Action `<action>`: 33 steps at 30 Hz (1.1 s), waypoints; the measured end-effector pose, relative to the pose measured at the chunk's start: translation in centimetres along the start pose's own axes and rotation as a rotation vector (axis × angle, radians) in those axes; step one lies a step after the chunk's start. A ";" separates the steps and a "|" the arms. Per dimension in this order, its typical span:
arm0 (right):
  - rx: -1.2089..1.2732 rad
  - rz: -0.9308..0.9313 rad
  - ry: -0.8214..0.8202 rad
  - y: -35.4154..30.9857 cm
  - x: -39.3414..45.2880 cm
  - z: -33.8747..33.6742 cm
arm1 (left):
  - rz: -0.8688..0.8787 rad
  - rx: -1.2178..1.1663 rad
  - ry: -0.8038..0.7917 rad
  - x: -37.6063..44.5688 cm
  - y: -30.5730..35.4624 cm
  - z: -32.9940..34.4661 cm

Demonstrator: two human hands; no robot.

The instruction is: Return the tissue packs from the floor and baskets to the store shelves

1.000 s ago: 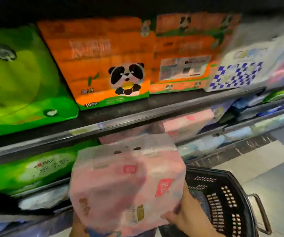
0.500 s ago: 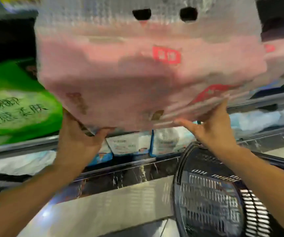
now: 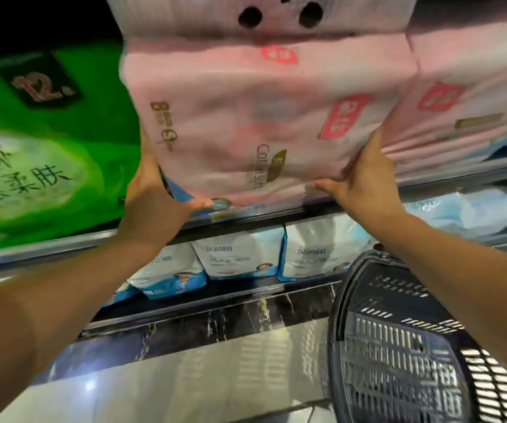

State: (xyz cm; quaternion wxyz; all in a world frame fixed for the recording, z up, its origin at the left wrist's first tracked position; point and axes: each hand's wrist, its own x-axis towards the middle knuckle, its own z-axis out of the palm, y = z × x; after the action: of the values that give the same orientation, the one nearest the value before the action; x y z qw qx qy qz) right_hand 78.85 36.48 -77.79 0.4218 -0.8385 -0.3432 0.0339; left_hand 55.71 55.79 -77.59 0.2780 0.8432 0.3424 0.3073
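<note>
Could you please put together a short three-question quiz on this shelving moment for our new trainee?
1. True or false: both hands hold the pink tissue pack from below at its lower corners.
2. What stands directly to the left of the pink pack on the same shelf: A) a green tissue pack, B) an orange panda pack, C) a black basket?
3. Fill in: the black basket is at the lower ____ of the view.

Key
1. True: the left hand and right hand grip its bottom corners at the shelf edge.
2. A: the green tissue pack.
3. right, below the right forearm.
</note>
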 end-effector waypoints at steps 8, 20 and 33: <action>0.130 -0.078 0.177 -0.6 0.0 0.9 | 0.020 0.095 0.117 -0.2 -0.6 0.8; -0.035 -0.074 0.277 -3.4 -2.3 2.1 | -0.054 0.067 0.042 -0.2 -0.4 1.3; -0.397 0.050 -0.044 -11.5 -3.9 -7.3 | 0.069 0.781 -0.414 -0.8 6.0 -11.8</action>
State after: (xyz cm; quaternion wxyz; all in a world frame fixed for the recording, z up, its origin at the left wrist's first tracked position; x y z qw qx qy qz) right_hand 72.12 33.82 -65.64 0.2396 -0.9126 -0.3312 -0.0058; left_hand 49.35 54.58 -65.98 -0.0089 0.9398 0.3414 -0.0114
